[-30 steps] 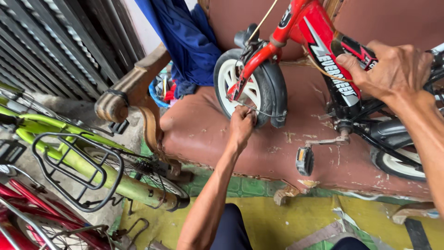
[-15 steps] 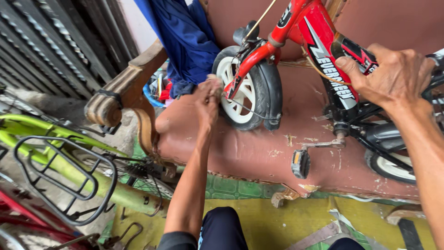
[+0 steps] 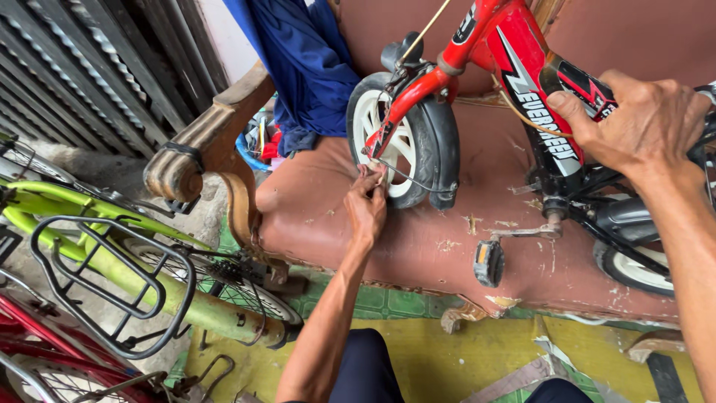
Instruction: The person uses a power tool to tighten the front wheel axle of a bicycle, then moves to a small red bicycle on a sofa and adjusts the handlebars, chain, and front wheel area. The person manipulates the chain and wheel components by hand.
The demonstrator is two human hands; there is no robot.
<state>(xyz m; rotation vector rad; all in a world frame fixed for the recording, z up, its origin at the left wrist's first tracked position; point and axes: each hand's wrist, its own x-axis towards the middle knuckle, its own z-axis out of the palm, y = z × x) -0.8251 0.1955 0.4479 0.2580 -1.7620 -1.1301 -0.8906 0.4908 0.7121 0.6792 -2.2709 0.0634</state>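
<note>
A small red bicycle stands on a worn brown sofa seat. My right hand grips the red frame's down tube from above. My left hand reaches up to the hub of the front wheel, fingers pinched at the axle end by the red fork; what they pinch is too small to tell. A black pedal hangs on its crank over the seat, and the rear wheel shows at the right.
A lime-green bicycle with a black wire rack lies at the lower left, beside a red bicycle. The sofa's carved wooden armrest juts out left of the seat. A blue cloth hangs behind it. Yellow and green floor tiles lie below.
My left hand moved away to the left of the front wheel, then came back to the wheel's hub. My right hand kept its grip on the frame.
</note>
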